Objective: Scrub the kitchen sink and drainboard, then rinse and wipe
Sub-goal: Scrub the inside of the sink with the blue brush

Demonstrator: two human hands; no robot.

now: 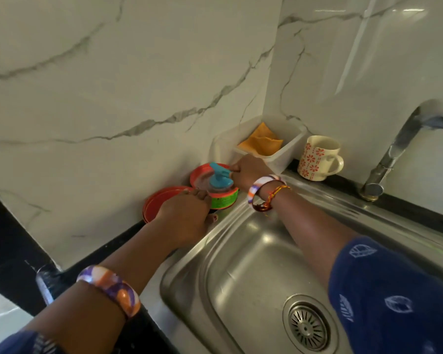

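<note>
Fingers of the right hand (247,169) are curled and pinch the side of the blue plastic pump-like top (219,175) that stands in the round red-rimmed tub of cleaning paste with a green label (221,192), left of centre in the frame. Those of the left hand (187,215) bend round the near side of the same tub, steadying it from below and left; how tightly they close cannot be told, since the back of the hand hides most of them. Just left of the tub, and partly under the left hand, a flat red plastic lid (156,203) lies on the dark counter edge against the marbled white wall tiles (113,85).

By my reading, this is the opening step: getting cleaner out of the tub before any scrubbing. The stainless steel sink basin (253,264), filling the lower middle and right of the frame, looks bare of foam, and its round slotted drain (308,328) sits at the bottom. No scrubber is visible in either hand.

In the corner at upper centre stands a white plastic box (284,154) holding an orange folded cloth (262,141), with a cream mug patterned with red flowers (317,159) just to its right and a steel tap (399,146) farther right.

The next move probably calls for lifting or working the blue top to draw out cleaner while the left hand keeps the tub from tipping toward the basin, then carrying it to the steel.
</note>
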